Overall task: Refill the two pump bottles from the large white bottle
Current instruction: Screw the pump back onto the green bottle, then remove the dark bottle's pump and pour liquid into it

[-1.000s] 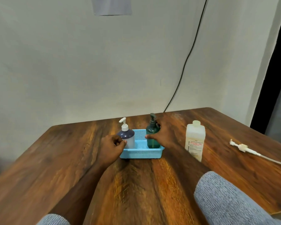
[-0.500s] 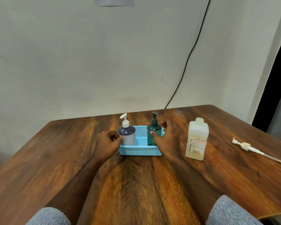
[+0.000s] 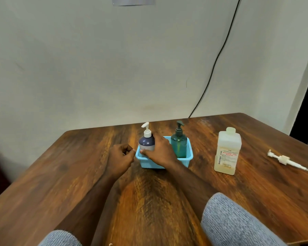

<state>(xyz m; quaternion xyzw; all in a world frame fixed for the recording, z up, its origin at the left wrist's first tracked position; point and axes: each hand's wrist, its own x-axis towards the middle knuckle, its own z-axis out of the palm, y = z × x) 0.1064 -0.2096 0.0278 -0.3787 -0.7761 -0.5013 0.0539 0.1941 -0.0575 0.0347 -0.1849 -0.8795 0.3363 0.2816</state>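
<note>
A small blue basket (image 3: pixel 189 158) holds two pump bottles: a dark blue one with a white pump (image 3: pixel 146 142) on the left and a green one (image 3: pixel 179 144) on the right. My right hand (image 3: pixel 161 151) is wrapped around the dark blue bottle, thumb across its front. My left hand (image 3: pixel 120 157) is curled at the basket's left rim, fingertips pinched on the edge. The large white bottle (image 3: pixel 228 151) stands upright to the right of the basket, its neck without a pump.
A loose white pump with a long tube (image 3: pixel 283 159) lies on the wooden table (image 3: pixel 256 201) at the far right. A black cable (image 3: pixel 217 57) runs down the wall behind. The table's right edge is close to the pump.
My right hand has left the green bottle and moved left onto the dark blue bottle. My left hand has stayed at the basket's left rim.
</note>
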